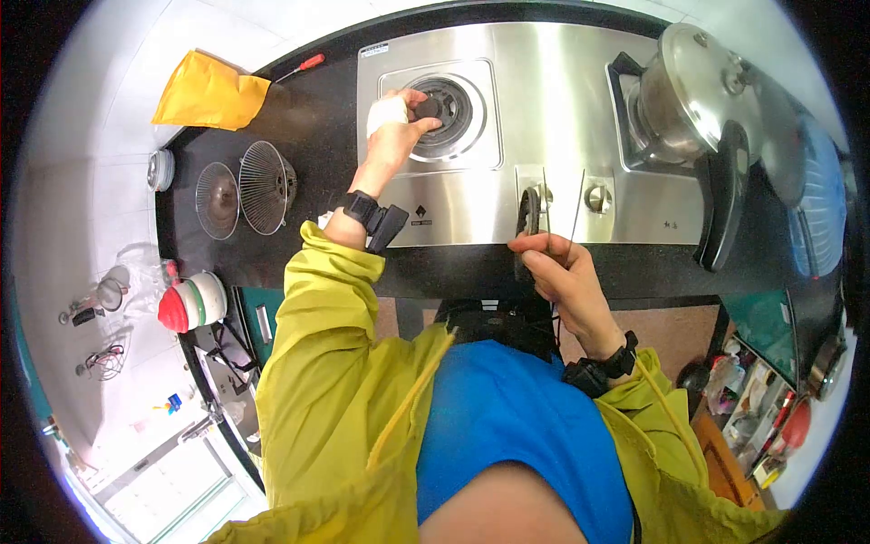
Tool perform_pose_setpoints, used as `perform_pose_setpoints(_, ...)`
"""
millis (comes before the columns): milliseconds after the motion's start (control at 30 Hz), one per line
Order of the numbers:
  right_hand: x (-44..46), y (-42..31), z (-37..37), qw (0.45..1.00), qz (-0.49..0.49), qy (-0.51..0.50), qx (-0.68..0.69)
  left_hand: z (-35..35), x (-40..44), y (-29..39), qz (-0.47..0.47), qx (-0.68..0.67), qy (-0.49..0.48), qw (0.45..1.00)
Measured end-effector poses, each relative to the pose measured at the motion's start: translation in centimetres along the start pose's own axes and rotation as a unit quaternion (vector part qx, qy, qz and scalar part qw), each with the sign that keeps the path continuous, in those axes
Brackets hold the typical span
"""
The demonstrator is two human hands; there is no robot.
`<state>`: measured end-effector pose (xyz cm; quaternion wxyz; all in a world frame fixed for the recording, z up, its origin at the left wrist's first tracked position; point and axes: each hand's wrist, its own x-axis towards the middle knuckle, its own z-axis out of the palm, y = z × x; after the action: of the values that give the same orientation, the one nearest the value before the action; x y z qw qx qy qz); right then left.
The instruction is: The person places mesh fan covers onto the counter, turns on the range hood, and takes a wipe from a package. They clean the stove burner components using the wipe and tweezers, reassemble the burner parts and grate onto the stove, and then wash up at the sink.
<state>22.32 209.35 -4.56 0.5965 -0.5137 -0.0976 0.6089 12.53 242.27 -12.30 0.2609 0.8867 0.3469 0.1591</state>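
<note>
My left hand reaches over the left burner of the steel gas stove. Its thumb and fingers close around a small dark burner cap at the burner's middle. A white patch of cloth or paper lies against the back of that hand; how it is fixed cannot be made out. Near the stove's front edge, my right hand pinches a dark ring-shaped part, seen almost edge-on in front of the left knob. Two thin metal rods rise from the same hand.
A pressure cooker stands on the right burner, its black handle jutting forward. Left on the dark counter are two wire baskets, a yellow bag and a red-handled screwdriver. A blue ribbed plastic item is far right.
</note>
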Motion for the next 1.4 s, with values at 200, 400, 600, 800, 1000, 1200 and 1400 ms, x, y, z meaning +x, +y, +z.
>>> perform_pose_setpoints(200, -0.3, 0.7, -1.2, 1.0, -0.012, 0.009, 0.02, 0.3, 0.2, -0.1, -0.025, -0.012, -0.007, 1.0)
perform_pose_setpoints(400, -0.3, 0.8, -1.2, 1.0, -0.003, 0.003, 0.031, 0.5, 0.2, 0.2, 0.001, 0.009, -0.01, 1.0)
perform_pose_setpoints(600, -0.3, 0.8, -1.3, 0.999, 0.011, 0.0, 0.03, 0.2, 1.5, -1.5, 0.119, 0.083, -0.04, 0.989)
perform_pose_setpoints(800, -0.6, 0.8, -1.4, 0.999, 0.005, -0.009, 0.039, -1.0, 1.8, -1.1, 0.125, 0.048, -0.073, 0.988)
perform_pose_setpoints(1000, -1.2, 0.4, -1.3, 0.999, -0.006, -0.008, 0.038, -4.9, -2.6, -2.4, -0.081, -0.106, 0.023, 0.991)
perform_pose_setpoints(1200, -0.9, 1.2, 0.3, 1.0, -0.015, -0.006, 0.01, -4.4, -17.4, -4.2, -0.138, -0.012, 0.039, 0.99)
perform_pose_setpoints(1400, 0.0, 1.7, 3.2, 0.998, -0.021, -0.047, -0.038, -7.6, -25.2, -10.5, -0.38, -0.339, 0.287, 0.811)
